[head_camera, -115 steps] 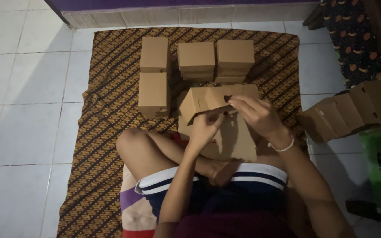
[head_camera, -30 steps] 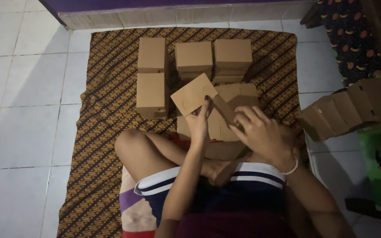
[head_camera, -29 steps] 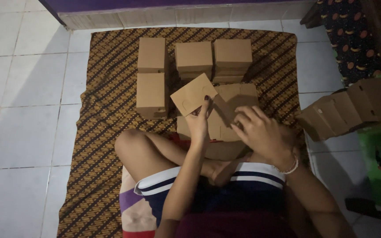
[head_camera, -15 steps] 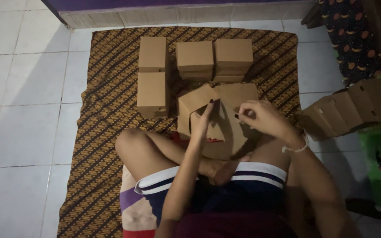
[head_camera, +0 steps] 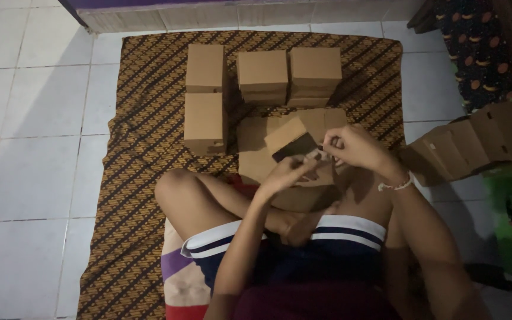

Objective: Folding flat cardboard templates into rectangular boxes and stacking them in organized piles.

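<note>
Five finished cardboard boxes (head_camera: 262, 70) lined up at mat's (head_camera: 143, 89) far edge. Sixth, half-folded box (head_camera: 288, 139), mid-mat over flat blanks (head_camera: 256, 160); left hand (head_camera: 285, 173) and right hand (head_camera: 351, 145) fingers pinched on its flap. Blank stack remains.

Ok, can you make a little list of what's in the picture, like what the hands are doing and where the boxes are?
left hand: grips the near edge of the half-folded box
right hand: pinches its flap
half-folded box: brown cardboard, open, dark inside
finished boxes: stacked on the mat, beyond the hands
mat: brown patterned cloth on white tile
flat boxes: leaning in a row, right side
</note>
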